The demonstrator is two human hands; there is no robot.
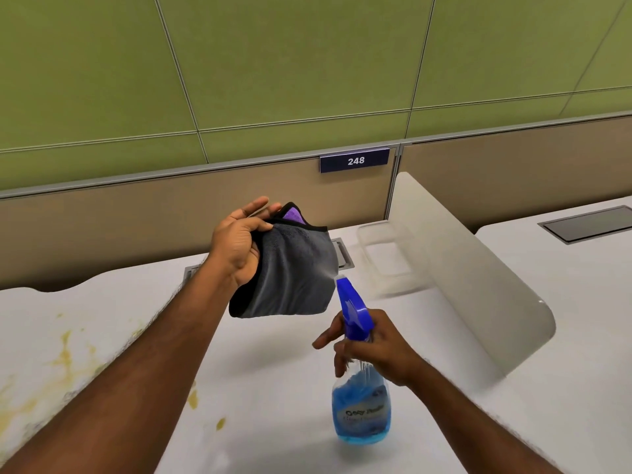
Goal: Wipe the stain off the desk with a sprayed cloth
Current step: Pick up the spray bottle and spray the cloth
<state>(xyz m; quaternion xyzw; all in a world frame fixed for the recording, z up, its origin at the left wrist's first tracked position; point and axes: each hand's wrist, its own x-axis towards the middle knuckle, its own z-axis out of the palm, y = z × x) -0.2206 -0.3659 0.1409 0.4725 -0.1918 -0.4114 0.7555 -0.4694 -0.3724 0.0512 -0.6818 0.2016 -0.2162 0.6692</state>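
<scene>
While handheld, one cloth (294, 271), one bottle (360, 415)

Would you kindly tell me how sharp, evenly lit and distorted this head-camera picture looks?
Head view: soft, even light, a faint shadow under the cloth on the desk, no strong glare; the number plate reads sharply, the spray bottle label and forearm edges are smeared; the wide lens fans the wall panel seams.

Single head-worn view, facing forward and down, close over the desk (280, 388), wall (307, 63) ahead.
</scene>
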